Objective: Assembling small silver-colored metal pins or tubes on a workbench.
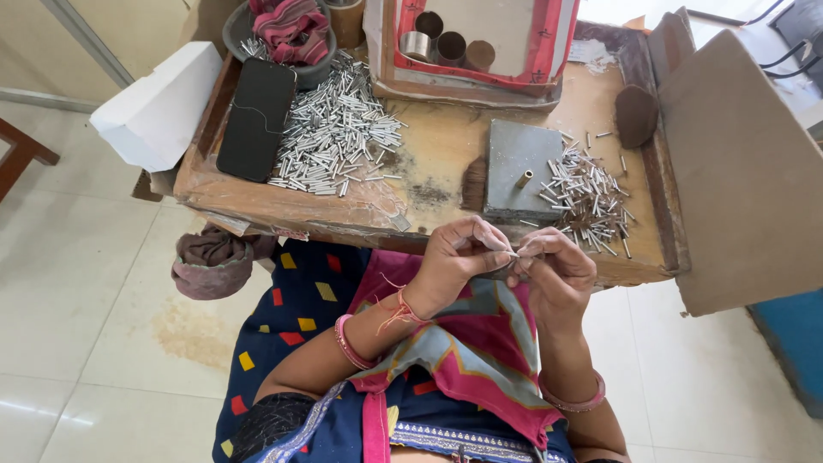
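Small silvery metal tube (514,254): pinched between the fingertips of both hands, held in the air just in front of the near edge of the worn wooden bench (446,146), above the person's lap. Tube mostly hidden by the fingers; only a short bright end shows.

Left hand (459,257): fingers curled in, grip closed on the tube from the left side. Orange thread and pink bangle at the wrist.

Right hand (557,274): fingers bent, grip closed on the same tube from the right; fingertips of both hands touching or nearly so. Something dark sits under the fingers, too hidden to identify.

On the bench, just beyond the hands: grey square metal block (523,171) with a short brass-coloured peg (523,179) standing tilted on its top. Right of the block, touching its edge, a loose scatter of short silvery tubes (591,197). Left half of bench: a larger heap of the same silvery tubes (339,133), and beside it a black phone (257,118) lying flat, screen dark.

Far edge: red-trimmed open box (480,43) holding round metal cups. Far left corner: grey bowl (249,34) with a striped pink cloth in it.

Left of the bench: white rectangular block (159,107).
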